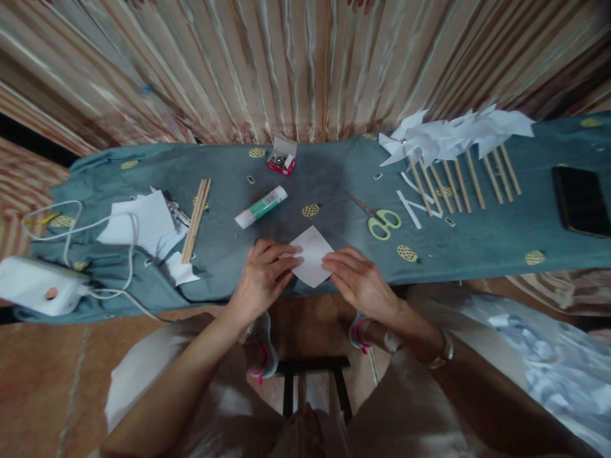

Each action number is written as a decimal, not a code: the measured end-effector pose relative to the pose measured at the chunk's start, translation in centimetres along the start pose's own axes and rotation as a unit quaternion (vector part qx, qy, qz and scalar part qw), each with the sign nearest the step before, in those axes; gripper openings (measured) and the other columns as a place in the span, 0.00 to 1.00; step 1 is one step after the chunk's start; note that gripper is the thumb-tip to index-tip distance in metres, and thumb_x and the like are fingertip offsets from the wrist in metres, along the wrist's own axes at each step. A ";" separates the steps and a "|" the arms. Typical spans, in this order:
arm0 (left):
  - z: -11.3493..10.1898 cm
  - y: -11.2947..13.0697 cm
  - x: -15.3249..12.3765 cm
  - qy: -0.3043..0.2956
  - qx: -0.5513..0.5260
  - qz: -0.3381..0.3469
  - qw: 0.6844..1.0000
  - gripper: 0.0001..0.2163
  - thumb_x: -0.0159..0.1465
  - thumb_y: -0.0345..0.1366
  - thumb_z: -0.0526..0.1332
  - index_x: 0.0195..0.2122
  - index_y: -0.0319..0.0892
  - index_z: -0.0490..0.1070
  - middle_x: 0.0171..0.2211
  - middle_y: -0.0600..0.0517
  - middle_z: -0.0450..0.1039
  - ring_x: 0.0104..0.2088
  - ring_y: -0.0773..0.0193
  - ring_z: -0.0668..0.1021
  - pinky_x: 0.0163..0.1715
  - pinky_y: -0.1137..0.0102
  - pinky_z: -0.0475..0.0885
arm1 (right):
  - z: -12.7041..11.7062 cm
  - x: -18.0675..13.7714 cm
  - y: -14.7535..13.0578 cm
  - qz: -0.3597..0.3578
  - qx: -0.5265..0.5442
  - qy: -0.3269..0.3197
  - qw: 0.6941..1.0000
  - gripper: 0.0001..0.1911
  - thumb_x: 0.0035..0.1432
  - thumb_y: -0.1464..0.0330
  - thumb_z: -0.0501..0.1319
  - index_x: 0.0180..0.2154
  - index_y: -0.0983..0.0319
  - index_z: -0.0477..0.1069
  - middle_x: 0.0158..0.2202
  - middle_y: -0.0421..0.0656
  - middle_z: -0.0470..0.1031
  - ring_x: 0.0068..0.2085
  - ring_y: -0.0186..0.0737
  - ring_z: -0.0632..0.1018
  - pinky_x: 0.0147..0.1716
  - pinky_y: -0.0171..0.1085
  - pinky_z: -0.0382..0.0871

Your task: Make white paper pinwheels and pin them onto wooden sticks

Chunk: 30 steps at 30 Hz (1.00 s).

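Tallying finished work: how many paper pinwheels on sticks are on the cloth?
About 8 paper pinwheels, judging by their sticks, lie in a row at the cloth's far right; overlapping paper may hide more.

No legible text; glue stick (261, 207) label too blurred to read.

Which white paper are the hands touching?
The small white square at the near table edge, pressed between the left hand and right hand. The white sheets further left lie untouched.
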State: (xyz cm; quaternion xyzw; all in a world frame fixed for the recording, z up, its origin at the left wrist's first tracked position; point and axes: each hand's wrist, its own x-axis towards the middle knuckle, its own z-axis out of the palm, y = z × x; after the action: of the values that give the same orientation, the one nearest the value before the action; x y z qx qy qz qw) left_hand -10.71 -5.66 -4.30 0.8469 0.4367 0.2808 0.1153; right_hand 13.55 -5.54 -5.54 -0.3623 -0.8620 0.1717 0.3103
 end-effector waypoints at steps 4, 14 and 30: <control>0.4 0.3 -0.4 -0.024 -0.006 -0.001 1.000 0.08 0.68 0.37 0.61 0.43 0.43 0.79 0.38 0.47 0.81 0.40 0.56 0.76 0.39 0.61 0.70 | -0.2 -0.5 0.0 0.009 -0.003 0.000 1.000 0.08 0.63 0.72 0.61 0.43 0.60 0.74 0.43 0.48 0.82 0.43 0.47 0.78 0.44 0.47 0.75; 1.1 0.8 -0.9 -0.010 -0.071 -0.033 0.997 0.08 0.69 0.35 0.61 0.40 0.39 0.79 0.38 0.46 0.80 0.39 0.58 0.79 0.40 0.64 0.74 | -0.5 0.0 0.0 0.140 0.096 0.006 0.985 0.05 0.66 0.68 0.60 0.39 0.57 0.75 0.35 0.41 0.82 0.37 0.40 0.81 0.40 0.39 0.74; 0.9 1.5 -1.5 0.022 0.004 -0.020 1.000 0.16 0.69 0.32 0.59 0.58 0.40 0.67 0.52 0.41 0.77 0.52 0.52 0.79 0.49 0.58 0.77 | 2.0 2.1 1.0 0.188 0.046 0.072 0.978 0.07 0.64 0.68 0.60 0.33 0.58 0.76 0.39 0.44 0.82 0.42 0.44 0.79 0.47 0.44 0.73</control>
State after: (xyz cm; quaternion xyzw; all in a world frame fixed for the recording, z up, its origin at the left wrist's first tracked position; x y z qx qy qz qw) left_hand -9.84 -7.65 -4.97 0.8318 0.4576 0.2953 0.1074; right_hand 11.62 -3.46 -6.69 -0.5144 -0.7449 0.2401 0.3505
